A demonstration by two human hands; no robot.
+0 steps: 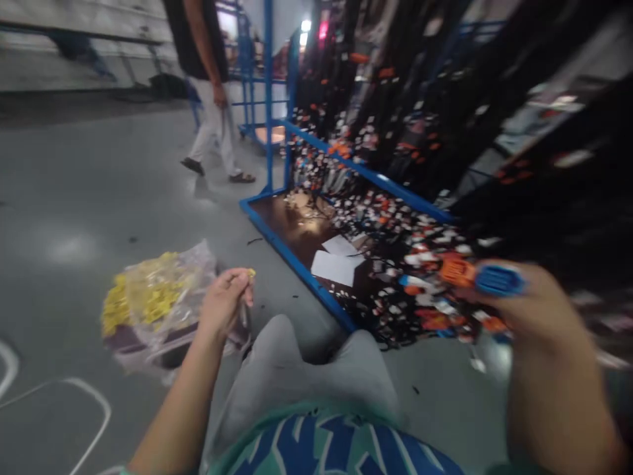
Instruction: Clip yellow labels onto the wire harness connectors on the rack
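Between the fingertips of my left hand (226,298) is a small yellow piece (252,272). Just left of that hand lies a clear plastic bag over many yellow pieces (161,300). My right hand (531,297) is closed at the right, blurred, around a blue connector (499,280). An orange connector (457,271) touches the blue one on its left. Below and behind them hang black cables ending in many white, orange and blue connectors (386,218).
A blue-framed cart (297,264) with a brown base stands ahead, white papers (336,266) lying on it. A person (212,86) walks at the upper left. A white cable (101,402) curves over the grey floor at the lower left.
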